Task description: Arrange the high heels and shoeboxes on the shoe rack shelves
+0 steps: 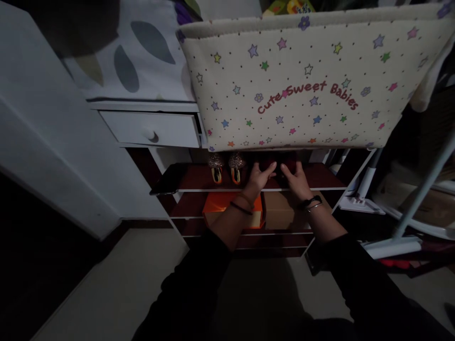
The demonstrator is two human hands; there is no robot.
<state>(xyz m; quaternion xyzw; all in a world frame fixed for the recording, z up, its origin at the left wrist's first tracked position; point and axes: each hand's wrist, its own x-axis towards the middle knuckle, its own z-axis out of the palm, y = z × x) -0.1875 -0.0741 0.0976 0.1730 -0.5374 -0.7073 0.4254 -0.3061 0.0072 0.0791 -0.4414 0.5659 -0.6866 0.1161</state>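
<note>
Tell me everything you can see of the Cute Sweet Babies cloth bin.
The bin is cream and looks like soft cloth, with a broad front and a thick rim. Coloured stars, flowers and dots surround arched, reddish lettering. It stands upright above the shelf where the left hand and right hand reach, apart from what shows of both. Something colourful shows above its rim; a leaf-patterned cloth lies along its left. What supports it is hidden.

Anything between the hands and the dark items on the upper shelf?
Nothing visible: left hand and right hand are both at the dark items; too dark to confirm grip. The fabric bin hides what lies above them. The glittery shoes stand to the left, clear of both.
</note>
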